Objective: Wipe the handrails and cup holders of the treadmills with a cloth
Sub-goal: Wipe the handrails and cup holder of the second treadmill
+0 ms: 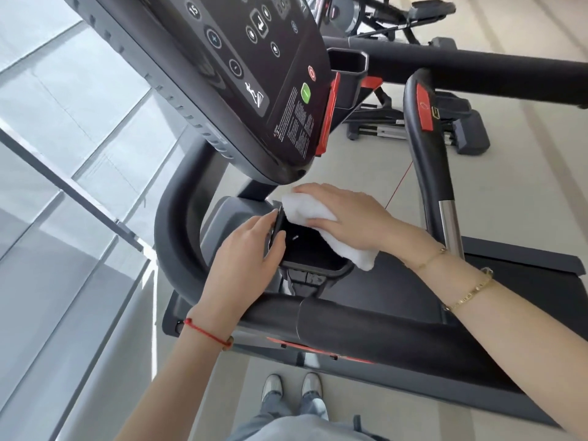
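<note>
Head cam: gym floor, window wall at left. Left hand pinches cup holder rim; right hand presses cloth on far rim, under treadmill console. Recommend: run cloth round rim, then inside; side handrail looks outstanding

Access to the near cup holder is confined: the console overhangs its far edge, the left hand and the right hand with cloth occupy its rims, the side handrail bars the near approach, leaving only the centre opening free.
</note>
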`<move>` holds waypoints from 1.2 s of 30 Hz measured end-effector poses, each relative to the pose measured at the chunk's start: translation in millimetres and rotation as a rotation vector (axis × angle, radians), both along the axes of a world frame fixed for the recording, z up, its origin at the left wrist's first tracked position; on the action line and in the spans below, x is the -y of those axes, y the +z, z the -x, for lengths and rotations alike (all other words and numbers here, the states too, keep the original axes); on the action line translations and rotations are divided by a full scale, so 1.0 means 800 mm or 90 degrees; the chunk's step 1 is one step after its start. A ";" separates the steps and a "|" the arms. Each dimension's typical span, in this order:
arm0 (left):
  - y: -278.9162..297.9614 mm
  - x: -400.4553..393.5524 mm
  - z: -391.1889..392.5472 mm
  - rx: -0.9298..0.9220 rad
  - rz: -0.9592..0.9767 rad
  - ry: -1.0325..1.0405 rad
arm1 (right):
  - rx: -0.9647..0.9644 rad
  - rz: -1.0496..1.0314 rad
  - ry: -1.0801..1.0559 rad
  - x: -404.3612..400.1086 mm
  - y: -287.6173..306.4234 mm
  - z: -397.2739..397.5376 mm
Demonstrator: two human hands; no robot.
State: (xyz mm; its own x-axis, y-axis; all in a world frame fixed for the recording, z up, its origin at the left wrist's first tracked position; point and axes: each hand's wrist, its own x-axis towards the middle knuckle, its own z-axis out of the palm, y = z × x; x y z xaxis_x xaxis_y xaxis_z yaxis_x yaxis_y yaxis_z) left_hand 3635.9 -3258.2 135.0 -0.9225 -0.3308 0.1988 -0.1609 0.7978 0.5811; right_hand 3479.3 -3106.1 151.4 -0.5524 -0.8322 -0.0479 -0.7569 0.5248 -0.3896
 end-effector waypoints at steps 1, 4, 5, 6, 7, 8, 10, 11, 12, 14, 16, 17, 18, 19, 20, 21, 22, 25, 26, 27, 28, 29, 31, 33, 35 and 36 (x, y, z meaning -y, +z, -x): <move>0.000 0.001 0.000 0.003 0.002 -0.001 | 0.023 0.018 -0.026 -0.013 -0.003 0.000; 0.001 0.000 0.000 0.015 -0.012 -0.006 | 0.083 0.051 -0.081 -0.038 -0.006 -0.001; 0.001 -0.001 0.000 0.017 -0.014 -0.009 | 0.074 0.040 -0.079 -0.034 -0.004 -0.002; 0.002 -0.002 0.000 0.016 -0.012 -0.011 | 0.057 0.027 -0.068 -0.025 0.000 -0.002; 0.002 -0.003 0.000 0.014 -0.010 -0.012 | 0.043 0.017 -0.053 -0.012 0.003 -0.002; 0.002 -0.003 0.000 0.011 -0.009 -0.012 | 0.030 0.006 -0.037 0.002 0.005 -0.003; 0.001 -0.004 -0.001 0.004 -0.010 -0.012 | 0.005 -0.010 -0.024 0.020 0.006 -0.003; 0.002 -0.005 -0.001 0.004 -0.010 -0.015 | 0.004 -0.010 -0.032 0.021 0.005 -0.004; 0.002 -0.004 -0.001 0.005 -0.010 -0.018 | 0.011 -0.006 -0.048 0.016 0.003 -0.005; 0.002 -0.004 0.000 0.011 -0.011 -0.025 | 0.044 0.017 -0.094 -0.009 -0.005 -0.010; 0.002 -0.003 -0.001 0.016 -0.010 -0.028 | 0.101 0.058 -0.133 -0.038 -0.012 -0.019; 0.002 -0.003 -0.001 0.016 -0.008 -0.027 | 0.128 0.078 -0.139 -0.047 -0.012 -0.023; 0.002 -0.004 -0.001 0.015 -0.008 -0.027 | 0.144 0.085 -0.138 -0.049 -0.011 -0.024; 0.002 -0.004 -0.001 0.015 -0.008 -0.027 | 0.145 0.074 -0.132 -0.044 -0.007 -0.022; 0.002 -0.004 0.000 0.016 -0.007 -0.028 | 0.135 0.053 -0.122 -0.036 -0.003 -0.019; 0.002 -0.005 0.000 0.016 -0.006 -0.029 | 0.124 0.034 -0.116 -0.025 0.002 -0.015; 0.002 -0.005 0.000 0.015 -0.006 -0.029 | 0.120 0.027 -0.118 -0.016 0.006 -0.013; 0.002 -0.005 0.000 0.008 -0.010 -0.027 | 0.174 0.087 -0.185 -0.015 0.008 -0.022; 0.002 -0.005 0.000 0.006 -0.009 -0.029 | 0.215 0.121 -0.220 -0.023 0.005 -0.032; 0.001 -0.005 0.000 0.007 -0.006 -0.031 | 0.260 0.156 -0.254 -0.031 0.000 -0.045; 0.001 -0.005 0.000 0.007 -0.004 -0.030 | 0.297 0.184 -0.283 -0.039 -0.005 -0.059; 0.000 -0.005 0.000 0.005 -0.001 -0.027 | 0.327 0.203 -0.304 -0.045 -0.009 -0.073; 0.000 -0.006 0.000 0.000 0.004 -0.025 | 0.359 0.213 -0.333 -0.048 -0.014 -0.093; 0.000 -0.007 0.001 -0.003 0.005 -0.027 | 0.342 0.198 -0.342 -0.042 -0.013 -0.088; 0.000 -0.008 0.000 -0.006 0.007 -0.030 | 0.291 0.143 -0.317 -0.031 -0.003 -0.065; -0.001 -0.007 0.000 -0.007 0.009 -0.030 | 0.273 0.116 -0.302 -0.025 0.005 -0.053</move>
